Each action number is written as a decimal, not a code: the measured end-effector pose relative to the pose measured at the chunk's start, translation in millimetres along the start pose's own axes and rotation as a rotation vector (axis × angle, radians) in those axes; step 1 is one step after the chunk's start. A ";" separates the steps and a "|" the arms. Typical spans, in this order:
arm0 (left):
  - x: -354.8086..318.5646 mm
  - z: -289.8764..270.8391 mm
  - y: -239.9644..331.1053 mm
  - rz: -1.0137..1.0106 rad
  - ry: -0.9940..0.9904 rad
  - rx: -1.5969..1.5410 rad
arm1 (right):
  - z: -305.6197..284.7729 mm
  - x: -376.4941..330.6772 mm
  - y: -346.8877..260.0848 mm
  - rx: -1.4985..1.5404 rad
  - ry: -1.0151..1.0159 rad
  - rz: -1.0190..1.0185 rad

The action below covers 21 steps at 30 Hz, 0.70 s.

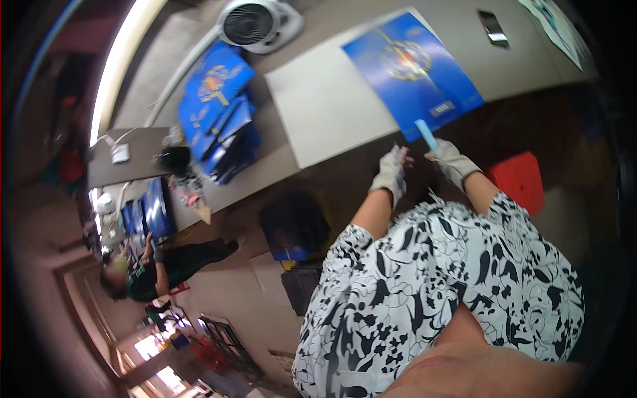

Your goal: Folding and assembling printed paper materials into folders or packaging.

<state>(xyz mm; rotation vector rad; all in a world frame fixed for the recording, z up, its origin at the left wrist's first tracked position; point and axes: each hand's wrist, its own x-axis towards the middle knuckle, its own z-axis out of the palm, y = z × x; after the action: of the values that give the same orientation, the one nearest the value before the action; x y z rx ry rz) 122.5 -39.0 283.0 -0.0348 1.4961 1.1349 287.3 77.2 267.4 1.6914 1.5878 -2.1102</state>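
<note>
We see two gloved hands reaching out over the near edge of a long work table [312, 26]. The right hand [451, 161] wears a pale work glove and is closed around the lower end of a light blue flat tool [426, 134], a narrow strip that sticks up and away from the fist. The tip of that strip rests on the near edge of a large blue printed sheet [411, 66], which lies flat just beyond the right hand and bears a round gold emblem in its middle.

The left hand [393, 171], in the same kind of glove, hangs just beside the right one, a little nearer to us. Its fingers are curled loosely; we cannot tell whether it grips anything. Beyond the left hand lies a plain white board [318, 106], touching the blue sheet along one long edge, so that the sheet seems to overlap it.

Farther off, beyond and to the left of the left hand, sits a stack of blue folded bags [219, 106] with the same gold design, and past them a white round fan [255, 25]. Well beyond the right hand a dark phone [493, 28] lies on the table. To the right of the right hand, below the table edge, stands a red stool [521, 179].

Both forearms come out of a black-and-white flowered garment [438, 285]. Far to the left of the hands another person in dark clothes [166, 268] bends at a second table.
</note>
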 end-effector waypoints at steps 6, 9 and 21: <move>-44.6 -120.3 87.5 0.760 0.345 0.651 | -2.5 -99.0 -52.8 0.542 -0.042 0.118; -79.1 -154.5 211.1 1.016 0.746 1.440 | -1.8 -130.9 -30.5 0.611 0.012 0.101; -38.1 -344.0 468.7 0.845 0.784 1.579 | 58.1 -100.9 8.8 0.368 0.226 0.230</move>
<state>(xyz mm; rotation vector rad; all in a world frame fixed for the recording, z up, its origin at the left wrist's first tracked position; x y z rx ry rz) -401.2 -36.3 538.5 1.4760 2.8776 0.1589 292.4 -21.6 329.4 2.1684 1.0155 -2.2599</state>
